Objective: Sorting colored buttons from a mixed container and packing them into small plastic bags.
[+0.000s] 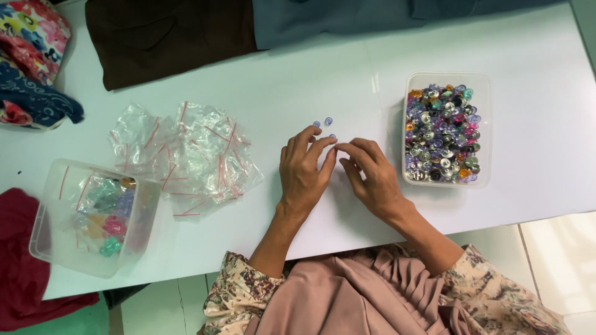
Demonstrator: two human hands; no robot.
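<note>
My left hand (304, 170) and my right hand (372, 177) rest side by side on the white table (279, 80), fingertips meeting near the middle. Between the fingertips something very small is pinched; I cannot tell which hand holds it. Just beyond the fingers lie three small pale purple buttons (328, 121) on the table. To the right stands a clear plastic box (447, 79) filled with many coloured buttons (441, 133).
A heap of small clear zip bags with red strips (186, 155) lies to the left. A clear tub (56, 239) at the left front holds filled bags of coloured buttons. Brown cloth (167, 37) and blue cloth (335, 18) lie at the far edge, patterned fabrics (31, 56) at far left.
</note>
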